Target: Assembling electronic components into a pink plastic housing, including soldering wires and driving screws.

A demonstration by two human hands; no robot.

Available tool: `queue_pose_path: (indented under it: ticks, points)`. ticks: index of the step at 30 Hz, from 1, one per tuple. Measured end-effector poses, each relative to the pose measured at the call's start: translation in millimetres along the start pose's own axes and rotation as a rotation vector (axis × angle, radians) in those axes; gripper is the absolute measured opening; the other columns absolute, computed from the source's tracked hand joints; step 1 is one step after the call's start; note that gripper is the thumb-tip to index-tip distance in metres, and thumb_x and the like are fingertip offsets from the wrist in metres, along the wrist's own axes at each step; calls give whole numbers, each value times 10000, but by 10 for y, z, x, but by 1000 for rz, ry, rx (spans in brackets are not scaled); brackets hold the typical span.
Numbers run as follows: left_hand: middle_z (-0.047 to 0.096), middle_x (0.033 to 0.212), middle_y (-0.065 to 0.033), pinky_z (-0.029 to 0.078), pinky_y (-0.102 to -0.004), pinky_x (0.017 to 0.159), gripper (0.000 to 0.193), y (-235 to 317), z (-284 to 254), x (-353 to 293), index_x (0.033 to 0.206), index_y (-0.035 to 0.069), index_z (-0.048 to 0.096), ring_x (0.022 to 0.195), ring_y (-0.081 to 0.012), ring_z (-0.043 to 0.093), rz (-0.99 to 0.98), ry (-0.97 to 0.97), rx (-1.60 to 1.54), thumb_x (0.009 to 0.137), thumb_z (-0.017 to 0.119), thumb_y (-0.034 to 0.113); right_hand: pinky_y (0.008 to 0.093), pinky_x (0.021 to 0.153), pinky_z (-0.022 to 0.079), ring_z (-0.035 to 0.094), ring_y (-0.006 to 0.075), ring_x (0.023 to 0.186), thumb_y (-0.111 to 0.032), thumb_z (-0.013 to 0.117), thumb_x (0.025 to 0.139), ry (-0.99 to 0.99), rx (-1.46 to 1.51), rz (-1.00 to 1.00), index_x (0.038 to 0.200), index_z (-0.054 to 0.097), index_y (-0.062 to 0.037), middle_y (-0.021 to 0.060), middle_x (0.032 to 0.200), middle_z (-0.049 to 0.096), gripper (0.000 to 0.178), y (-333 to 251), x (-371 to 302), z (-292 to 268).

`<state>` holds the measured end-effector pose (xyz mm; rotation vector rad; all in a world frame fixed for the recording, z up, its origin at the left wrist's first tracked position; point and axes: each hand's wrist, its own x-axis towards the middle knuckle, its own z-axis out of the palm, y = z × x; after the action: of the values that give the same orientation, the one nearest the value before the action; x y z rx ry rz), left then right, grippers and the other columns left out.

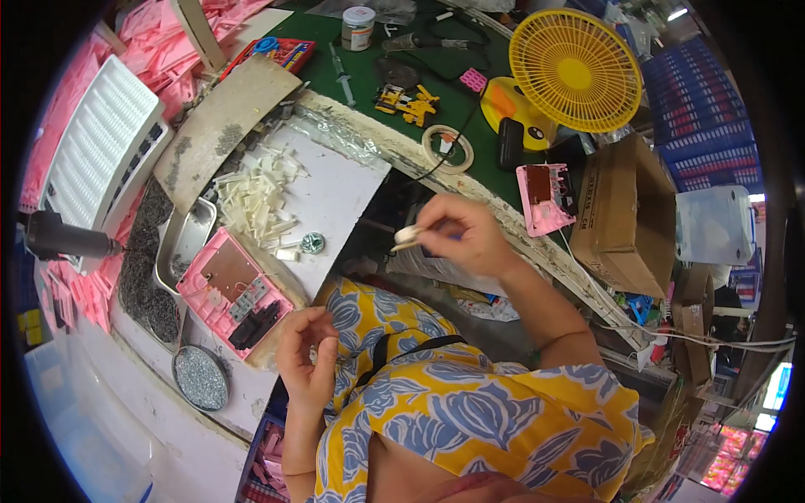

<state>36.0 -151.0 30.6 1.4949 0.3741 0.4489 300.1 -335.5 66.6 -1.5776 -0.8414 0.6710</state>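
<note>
Workshop, open pink casing on workbench, power driver, heaped pink plastic parts

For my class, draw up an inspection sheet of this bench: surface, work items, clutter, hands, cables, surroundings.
Surface: flat white worktop, grimy near its lower edge; green tabletop beyond.
Work items: pink rectangular plastic housing, flat brown board inside; small cream piece.
Clutter: heap of off-white plastic strips; black-and-yellow toy pieces.
Hands: right hand pinches the cream piece; left hand, fingers curled, is beside the housing, apparently empty.
Cables: thin black cable crosses a round cream tape roll.
Surroundings: yellow round plastic fan grille, open brown cardboard box, stacked blue plastic crates.
</note>
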Motion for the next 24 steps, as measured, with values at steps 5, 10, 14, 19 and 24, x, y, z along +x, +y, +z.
queue_pose_path:
  ticks: [5,10,14,19,24]
  points:
    - [587,1289,-131,532,-265,828,549,51,228,174,1456,-11,438,945,-136,615,-110,-71,-143,952,651,30,253,701,571,680,135,875,40,729,851,-106,-71,-317,964,682,-13,74,989,670,134,-63,58,444]
    - [641,1200,-104,543,-270,808,416,58,319,273,1367,-6,548,904,-131,643,-125,-49,-139,969,664,31,267,759,596,689,165,936,69,706,871,-207,207,-189,978,656,11,106,1056,659,131,9,-31,694]
    - [680,1050,-92,547,-255,752,260,50,351,370,1202,-31,649,870,-115,654,-94,-95,-33,944,670,-15,284,775,609,691,181,959,83,687,889,-190,615,-12,1002,630,15,119,1086,644,144,247,-94,595]
    - [679,1027,-113,532,-269,753,309,128,387,434,1194,-34,647,829,-141,640,30,-149,152,889,699,-31,259,720,593,689,138,852,64,686,881,240,-41,-32,977,642,6,70,998,661,120,362,40,-374]
    - [677,1039,-107,524,-270,794,269,-3,312,282,1159,-32,658,860,-152,637,18,-223,241,891,676,-39,277,696,566,699,150,753,-4,723,855,621,-824,-60,916,664,16,106,845,678,88,443,-90,-1432]
